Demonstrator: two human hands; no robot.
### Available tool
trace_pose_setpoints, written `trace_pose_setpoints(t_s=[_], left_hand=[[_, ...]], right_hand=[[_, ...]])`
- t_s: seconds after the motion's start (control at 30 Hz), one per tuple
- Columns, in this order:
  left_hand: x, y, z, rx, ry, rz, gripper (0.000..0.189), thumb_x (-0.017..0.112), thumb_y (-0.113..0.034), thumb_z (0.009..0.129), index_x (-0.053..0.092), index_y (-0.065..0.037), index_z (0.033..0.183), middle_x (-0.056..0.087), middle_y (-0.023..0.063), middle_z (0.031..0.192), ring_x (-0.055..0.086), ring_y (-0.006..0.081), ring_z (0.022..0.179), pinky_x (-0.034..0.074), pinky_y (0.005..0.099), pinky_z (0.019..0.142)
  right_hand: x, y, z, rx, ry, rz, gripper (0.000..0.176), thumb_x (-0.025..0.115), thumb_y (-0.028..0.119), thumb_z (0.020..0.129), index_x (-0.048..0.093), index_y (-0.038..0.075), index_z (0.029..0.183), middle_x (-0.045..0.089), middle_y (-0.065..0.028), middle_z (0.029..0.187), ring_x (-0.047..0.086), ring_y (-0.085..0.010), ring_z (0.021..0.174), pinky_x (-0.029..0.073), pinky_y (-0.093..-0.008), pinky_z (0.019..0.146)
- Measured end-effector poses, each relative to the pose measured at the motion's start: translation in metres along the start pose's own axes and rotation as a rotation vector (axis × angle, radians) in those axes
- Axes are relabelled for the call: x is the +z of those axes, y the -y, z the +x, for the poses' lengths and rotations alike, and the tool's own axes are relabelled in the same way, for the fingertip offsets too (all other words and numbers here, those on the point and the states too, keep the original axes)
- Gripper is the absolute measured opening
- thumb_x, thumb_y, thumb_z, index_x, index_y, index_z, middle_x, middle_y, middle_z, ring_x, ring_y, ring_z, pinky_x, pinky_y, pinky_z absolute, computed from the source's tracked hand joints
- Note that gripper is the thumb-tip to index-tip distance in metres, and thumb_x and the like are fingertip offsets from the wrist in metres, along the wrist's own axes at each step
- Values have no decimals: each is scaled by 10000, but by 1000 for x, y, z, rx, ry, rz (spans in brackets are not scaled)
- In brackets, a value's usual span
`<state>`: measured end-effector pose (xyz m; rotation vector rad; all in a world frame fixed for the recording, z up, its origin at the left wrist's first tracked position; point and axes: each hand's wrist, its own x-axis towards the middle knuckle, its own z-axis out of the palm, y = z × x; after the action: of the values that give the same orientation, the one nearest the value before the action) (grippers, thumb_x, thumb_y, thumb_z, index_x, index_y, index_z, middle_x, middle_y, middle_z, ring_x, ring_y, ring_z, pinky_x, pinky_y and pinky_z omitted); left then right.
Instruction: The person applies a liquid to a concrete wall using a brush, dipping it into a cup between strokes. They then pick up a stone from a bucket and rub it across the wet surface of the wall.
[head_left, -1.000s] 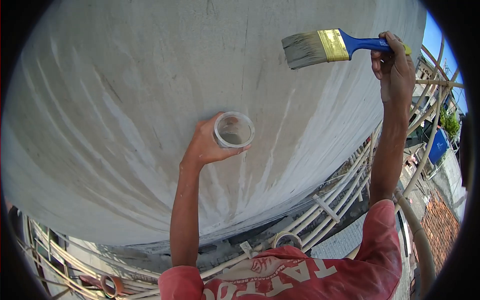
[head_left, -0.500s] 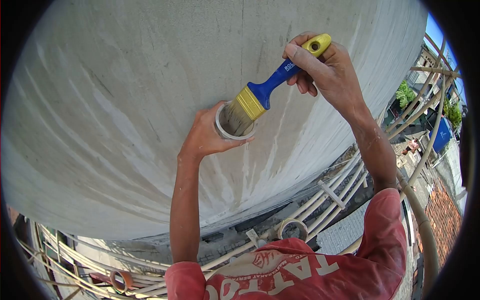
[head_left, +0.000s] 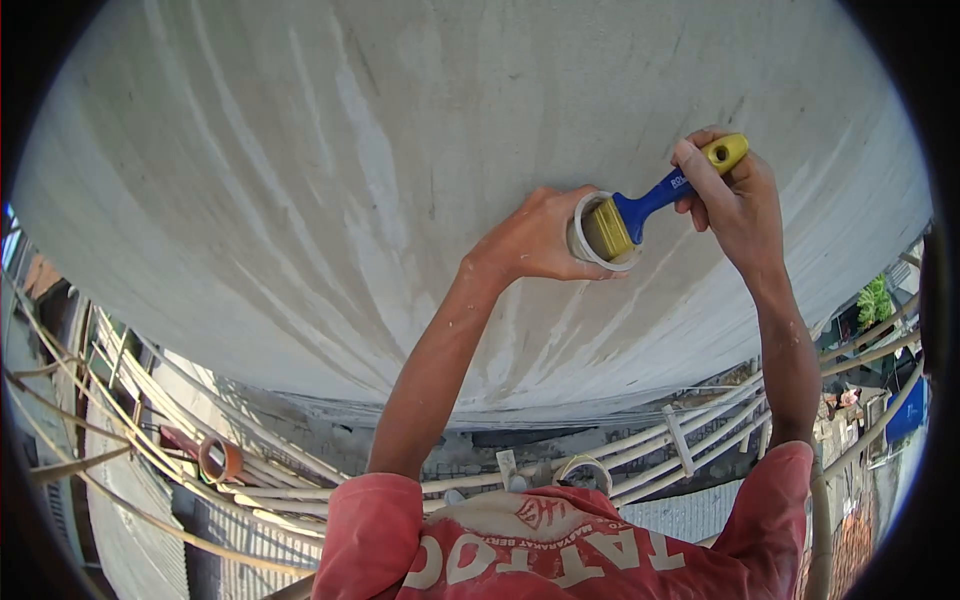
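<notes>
Streaked wall stood behind brush and cup

Pale streaks fanned down the grey wall, which filled the upper view; long poles crossed below it, with an orange ring beside them at lower left. The left hand was curled firmly about the side of the cup, whose mouth faced the viewer in front of the wall. The right hand held the brush in a closed pinch on its handle, the yellow end with its hole projecting past the grip. The brush slanted down leftward, its gold ferrule within the cup's mouth. The bristles appeared to lie inside the cup, although rim and ferrule largely hid them. Both arms reached up from a red shirt, printed with pale lettering, at the lower edge.
</notes>
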<state>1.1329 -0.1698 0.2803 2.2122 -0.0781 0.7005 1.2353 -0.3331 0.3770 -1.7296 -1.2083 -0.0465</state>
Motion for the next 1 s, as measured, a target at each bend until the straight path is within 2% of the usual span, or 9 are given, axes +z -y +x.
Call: trace_pose_setpoints(t_s=[0.07,0.1,0.13,0.2,0.27,0.33,0.43,0.73,1.0], left_hand=[[3,11,-1,111,-57,-11,647,862,-374,526,621,9,988,680,129,832,665,218,740,524,313,688],[2,10,-2,34,-5,-50,650,856,-383,528,623,23,980,679,136,809,666,230,724,523,315,674],[6,14,2,163,-72,-72,646,854,-391,525,629,27,963,675,139,785,666,229,705,524,310,649],[8,13,2,152,-85,-58,633,853,-394,526,634,26,946,676,144,779,672,231,705,531,302,644],[12,19,4,149,-108,-41,632,853,-396,525,634,25,942,678,145,785,675,232,711,535,299,645],[19,20,9,173,-108,-53,631,853,-399,525,635,25,939,679,147,790,678,233,717,539,296,647],[15,22,9,176,-132,-53,637,854,-406,522,634,32,929,679,155,793,681,240,720,543,294,658],[15,22,9,181,-130,-69,664,854,-422,516,637,43,937,682,167,826,685,246,735,547,291,685],[15,16,6,147,-139,-69,676,856,-421,513,636,51,944,682,176,840,684,259,755,544,298,709]], right_hand=[[-8,-7,5,-26,-2,-15,231,586,279,906,612,49,897,521,10,575,450,-21,470,330,-162,424],[-16,-14,10,-20,-136,-56,226,586,284,907,613,60,896,503,20,571,438,-12,469,307,-154,407],[-29,-20,16,-5,-166,-59,240,585,299,909,614,61,903,483,34,571,426,-6,467,296,-151,407],[-29,-37,19,-45,-126,-92,250,584,314,909,619,67,930,474,32,587,396,-5,479,271,-165,427],[-45,-39,22,-16,-274,-40,300,556,351,917,627,63,965,470,29,591,377,-7,473,235,-173,428],[-49,-48,21,-52,-203,-51,338,536,382,920,625,60,974,466,30,586,376,-10,465,229,-173,424],[-59,-50,23,-32,-299,33,336,520,376,929,617,57,972,460,24,578,383,-19,456,234,-173,419],[-58,-67,17,41,-302,254,329,506,350,945,586,37,1003,475,2,616,418,-42,463,282,-191,413],[-56,-77,7,115,-216,342,338,518,352,939,579,26,1004,489,-3,628,450,-45,495,311,-182,435]])
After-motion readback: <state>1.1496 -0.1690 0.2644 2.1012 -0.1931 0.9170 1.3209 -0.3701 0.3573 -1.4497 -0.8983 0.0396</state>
